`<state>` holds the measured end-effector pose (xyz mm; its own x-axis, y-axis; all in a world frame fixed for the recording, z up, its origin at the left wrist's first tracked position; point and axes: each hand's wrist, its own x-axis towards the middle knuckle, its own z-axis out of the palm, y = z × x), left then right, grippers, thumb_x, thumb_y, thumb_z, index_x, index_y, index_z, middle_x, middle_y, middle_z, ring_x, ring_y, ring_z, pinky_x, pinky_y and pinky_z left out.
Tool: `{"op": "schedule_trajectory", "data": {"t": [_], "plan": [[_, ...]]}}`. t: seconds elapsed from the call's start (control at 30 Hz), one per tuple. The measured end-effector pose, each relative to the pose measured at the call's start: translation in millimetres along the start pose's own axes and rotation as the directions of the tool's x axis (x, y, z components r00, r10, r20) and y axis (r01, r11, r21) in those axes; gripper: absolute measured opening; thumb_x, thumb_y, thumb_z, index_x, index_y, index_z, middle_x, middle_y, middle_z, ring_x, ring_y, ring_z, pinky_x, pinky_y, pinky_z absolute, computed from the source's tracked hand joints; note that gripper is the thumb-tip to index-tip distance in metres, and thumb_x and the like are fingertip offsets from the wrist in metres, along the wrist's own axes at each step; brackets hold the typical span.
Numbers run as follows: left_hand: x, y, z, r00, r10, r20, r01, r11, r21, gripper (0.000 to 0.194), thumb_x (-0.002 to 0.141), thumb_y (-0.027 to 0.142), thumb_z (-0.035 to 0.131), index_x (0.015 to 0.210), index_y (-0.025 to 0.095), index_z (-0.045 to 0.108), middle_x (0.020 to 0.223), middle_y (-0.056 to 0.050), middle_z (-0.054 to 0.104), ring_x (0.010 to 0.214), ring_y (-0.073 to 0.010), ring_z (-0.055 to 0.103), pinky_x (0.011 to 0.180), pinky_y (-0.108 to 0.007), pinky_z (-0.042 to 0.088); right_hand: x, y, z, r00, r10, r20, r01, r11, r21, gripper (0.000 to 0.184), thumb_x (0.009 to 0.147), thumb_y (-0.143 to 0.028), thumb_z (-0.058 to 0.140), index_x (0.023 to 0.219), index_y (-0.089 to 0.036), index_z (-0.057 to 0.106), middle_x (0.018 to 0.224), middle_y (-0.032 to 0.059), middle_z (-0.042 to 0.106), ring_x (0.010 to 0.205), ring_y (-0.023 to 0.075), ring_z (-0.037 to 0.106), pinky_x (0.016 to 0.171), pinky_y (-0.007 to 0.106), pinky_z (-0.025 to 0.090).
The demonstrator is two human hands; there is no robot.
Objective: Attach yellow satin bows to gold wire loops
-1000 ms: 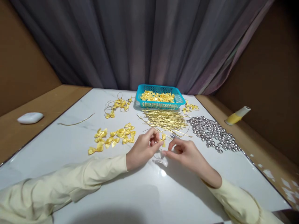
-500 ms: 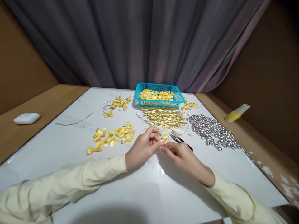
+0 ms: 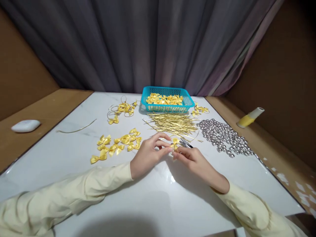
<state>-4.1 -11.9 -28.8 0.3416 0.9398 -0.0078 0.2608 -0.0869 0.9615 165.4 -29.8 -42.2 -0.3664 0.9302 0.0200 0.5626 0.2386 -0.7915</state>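
Above the counter, both hands' grips, left and right, pinch nearly closed on one bow, apparently steadying it for fine work.

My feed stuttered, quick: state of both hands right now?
Left hand: closed, fingertips holding a yellow bow.
Right hand: closed at the same bow; what it pinches cannot be told.

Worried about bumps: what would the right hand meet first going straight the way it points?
The right hand would probably meet the left hand at its fingertips, by the yellow bow; depth is unclear.
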Motion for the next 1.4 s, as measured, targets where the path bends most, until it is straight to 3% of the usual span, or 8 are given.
{"op": "schedule_trajectory", "data": {"t": [0.2,0.37,0.5,0.7,0.93,1.4], "plan": [[3.4,0.9,-2.4,0.987,-0.14,0.076,0.155,0.96,-0.232,0.027,0.069,0.026,0.065,0.09,0.018,0.05,0.073,0.001,0.062,0.069,-0.0135,0.058,0.063,-0.024,0.041,-0.3,2.6,-0.6,1.0,0.0,0.01,0.001,1.0,-0.029,0.027,0.085,-0.029,0.042,0.066,-0.015,0.055,0.055,-0.0028,0.046,0.051,0.0099,0.038,0.051,0.022,0.028],[4.1,-1.8,-2.2,0.912,-0.337,0.235,0.407,0.817,-0.409,0.027,0.064,0.023,0.069,0.085,0.014,0.056,0.074,0.0,0.057,0.067,-0.0093,0.052,0.06,-0.021,0.037,-0.2,1.9,2.7,0.999,-0.019,0.045,0.02,1.0,-0.022,0.024,0.085,-0.024,0.042,0.067,-0.015,0.054,0.055,-0.0029,0.046,0.052,0.0097,0.041,0.052,0.021,0.029],[3.3,-2.5,-1.4,0.879,-0.381,0.287,0.475,0.76,-0.445,0.026,0.061,0.022,0.073,0.081,0.014,0.057,0.075,0.0,0.059,0.069,-0.0081,0.052,0.062,-0.02,0.036,0.1,0.9,3.6,0.998,-0.017,0.056,0.017,1.0,-0.007,0.025,0.085,-0.023,0.041,0.066,-0.015,0.055,0.055,-0.0032,0.045,0.053,0.0093,0.039,0.051,0.021,0.029],[3.3,-1.4,-3.9,0.919,-0.324,0.227,0.385,0.864,-0.326,0.019,0.063,0.027,0.07,0.072,0.012,0.062,0.073,-0.003,0.062,0.069,-0.011,0.054,0.063,-0.023,0.038,-0.2,-0.1,-0.4,0.997,0.045,0.06,-0.045,0.999,0.009,0.025,0.084,-0.025,0.043,0.065,-0.015,0.055,0.052,-0.0042,0.04,0.051,0.0089,0.036,0.049,0.021,0.027],[3.5,-2.3,-5.5,0.966,-0.166,0.196,0.199,0.966,-0.165,0.019,0.069,0.031,0.064,0.074,0.013,0.067,0.076,-0.004,0.066,0.073,-0.0158,0.057,0.07,-0.027,0.043,-2.4,1.8,0.7,0.997,-0.002,0.081,0.003,1.0,-0.007,0.025,0.085,-0.025,0.042,0.066,-0.015,0.055,0.054,-0.004,0.045,0.051,0.0088,0.038,0.051,0.021,0.028],[2.0,-3.3,-4.6,0.974,-0.132,0.186,0.155,0.981,-0.117,0.019,0.07,0.032,0.063,0.075,0.016,0.071,0.078,-0.004,0.068,0.074,-0.0163,0.057,0.068,-0.026,0.042,-1.9,-1.1,-0.2,0.999,0.017,0.046,-0.019,0.998,0.053,0.027,0.085,-0.028,0.042,0.067,-0.015,0.055,0.054,-0.0026,0.044,0.052,0.0094,0.037,0.048,0.02,0.028]]}}
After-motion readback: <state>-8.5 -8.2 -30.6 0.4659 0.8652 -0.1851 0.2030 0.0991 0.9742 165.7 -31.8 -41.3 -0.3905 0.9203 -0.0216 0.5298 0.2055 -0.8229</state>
